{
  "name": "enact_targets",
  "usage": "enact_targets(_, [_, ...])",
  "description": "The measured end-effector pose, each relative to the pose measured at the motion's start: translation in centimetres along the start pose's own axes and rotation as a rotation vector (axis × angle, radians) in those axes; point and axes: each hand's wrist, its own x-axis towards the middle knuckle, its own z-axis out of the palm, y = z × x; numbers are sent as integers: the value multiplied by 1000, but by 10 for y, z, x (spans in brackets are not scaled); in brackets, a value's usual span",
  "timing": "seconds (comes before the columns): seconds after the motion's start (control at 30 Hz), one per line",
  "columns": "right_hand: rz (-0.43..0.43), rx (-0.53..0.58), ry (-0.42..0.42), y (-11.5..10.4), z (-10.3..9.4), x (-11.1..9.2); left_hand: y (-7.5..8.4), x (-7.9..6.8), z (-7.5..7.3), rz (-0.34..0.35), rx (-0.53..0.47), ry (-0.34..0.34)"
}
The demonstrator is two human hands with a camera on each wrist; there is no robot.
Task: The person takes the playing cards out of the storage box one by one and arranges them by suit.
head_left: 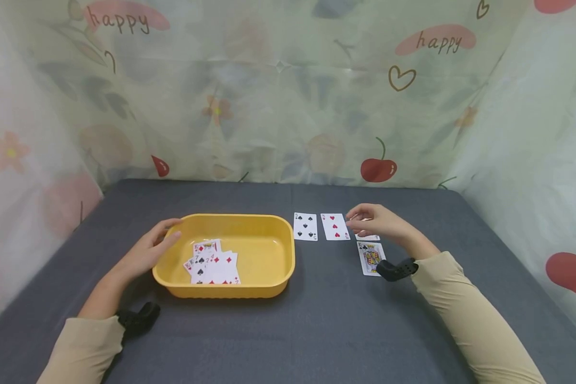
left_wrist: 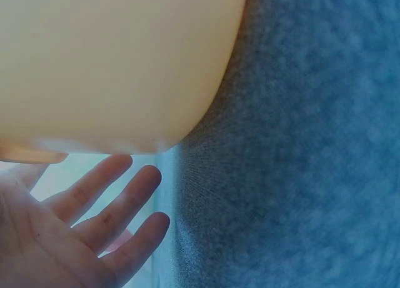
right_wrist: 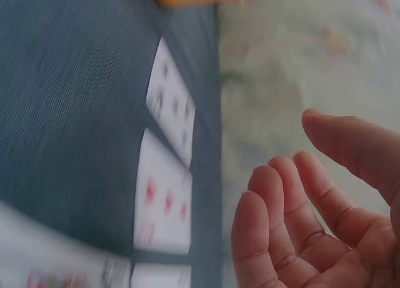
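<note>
At the left end of a yellow tray [head_left: 264, 256], my left hand [head_left: 156, 242] rests by the rim with its thumb over the edge. In the left wrist view its fingers [left_wrist: 119, 216] are spread and nearly straight beside the tray wall. My right hand [head_left: 379, 220] hovers over the playing cards on the right, fingers loosely bent, with nothing between them in the right wrist view. Under it a card [head_left: 368, 238] is mostly hidden. Just nearer lies a face card [head_left: 370, 257]. To the hand's left are a three of hearts [head_left: 335, 227] and a five of spades [head_left: 305, 226].
Several loose playing cards [head_left: 216, 268], face up and overlapping, lie in the tray's left half. A dark grey cloth [head_left: 326, 330] covers the table. Printed curtains [head_left: 278, 117] enclose the back and both sides.
</note>
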Motion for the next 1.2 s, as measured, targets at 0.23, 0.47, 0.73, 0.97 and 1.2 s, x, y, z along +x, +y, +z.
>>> enact_targets(0.23, [-127,-15,-78,-46,33,17,0,0,0,-2,-4,1])
enact_targets(0.47, [-210,-12,-196,-90,66,35,0,0,1,-7,0,6])
enact_targets(0.73, [-273,-28,-307,-130,108,58,0,0,0,-4,-2,6])
enact_targets(0.97, [-299,-118,-367,-145,139,79,1,0,1,-23,-5,-2])
enact_targets(1.2, [-254,-159,-403,-147,163,94,0,0,0,-23,-1,-5])
